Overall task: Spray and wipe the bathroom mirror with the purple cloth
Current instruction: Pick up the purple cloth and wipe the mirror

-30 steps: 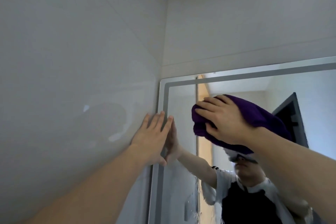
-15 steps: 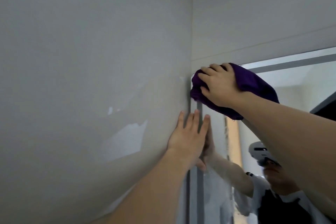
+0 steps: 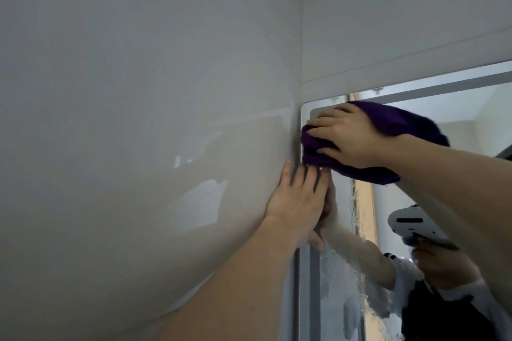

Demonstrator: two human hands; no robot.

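The bathroom mirror point(image 3: 460, 108) has a pale frosted border and fills the lower right of the head view. My right hand point(image 3: 349, 138) presses the bunched purple cloth point(image 3: 399, 122) against the mirror's top left corner, with the fingers spread over the cloth. My left hand point(image 3: 297, 202) lies flat with straight fingers on the mirror's left edge, just below the cloth, where the mirror meets the side wall. Wet streaks and droplets point(image 3: 357, 279) run down the glass below my hands.
A glossy pale tiled side wall point(image 3: 138, 147) fills the left half and meets the back wall point(image 3: 401, 14) in a corner above the mirror. The mirror reflects a person wearing a white headset and a dark doorway at the right edge.
My right hand moved the cloth from the inner glass up and left into the mirror's top left corner. The view has shifted since half a second ago. My left hand stays flat on the left edge.
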